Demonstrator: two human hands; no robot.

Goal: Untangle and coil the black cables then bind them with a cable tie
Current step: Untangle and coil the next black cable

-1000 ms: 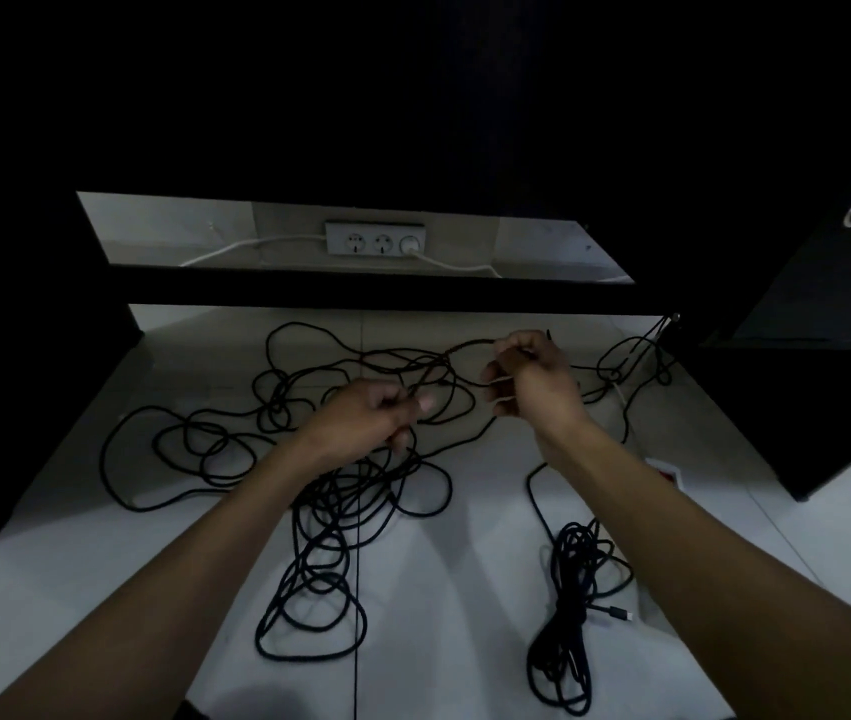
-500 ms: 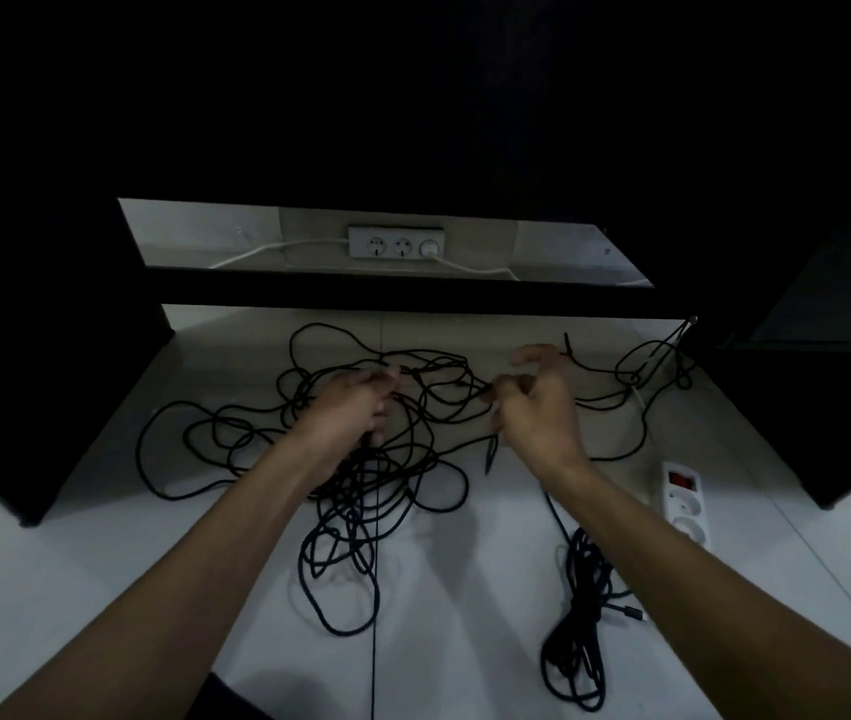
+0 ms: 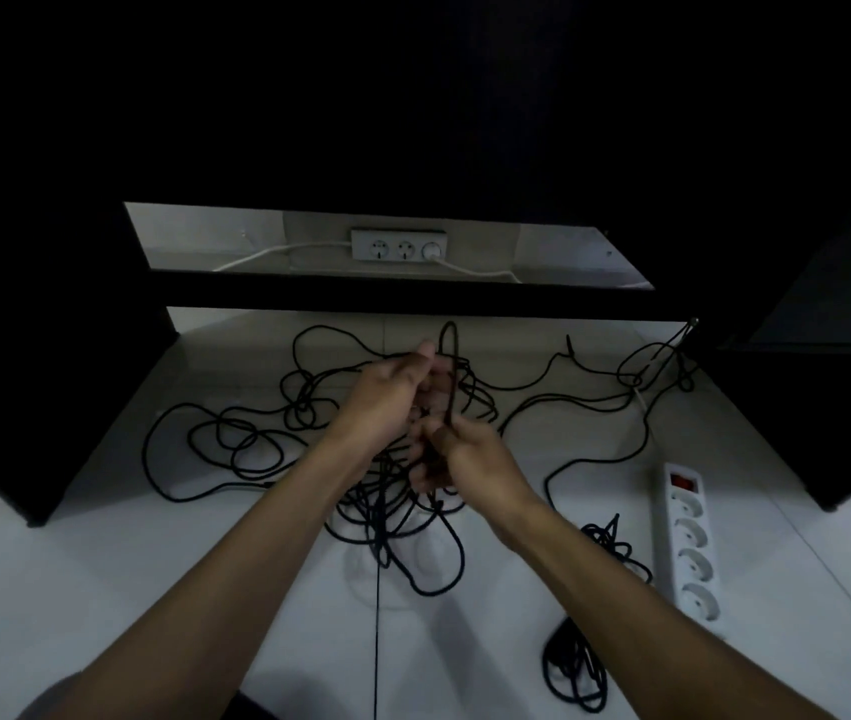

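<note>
Between the two hands, a doubled length of thin black cable (image 3: 448,376) stands almost upright, its bend rising just above the fingertips and its long axis running away from the person. The right hand (image 3: 457,457) pinches the lower part of this folded stretch, fingers curled around it. The left hand (image 3: 392,394) sits just beyond and to the left, touching the right; its fingers look curled toward the same strand, though I cannot tell whether they actually grip it. Beneath and to the left of both hands the tangled mass of black cable (image 3: 267,439) sprawls over the pale tiled floor (image 3: 101,589), and a smaller bunched black cable (image 3: 571,672) lies near the right forearm, beside a white power strip (image 3: 691,543). Both hands are equally near the fold. Half a second ago the hands were apart with a strand stretched between them; now they have closed together and the loop stands raised.
</note>
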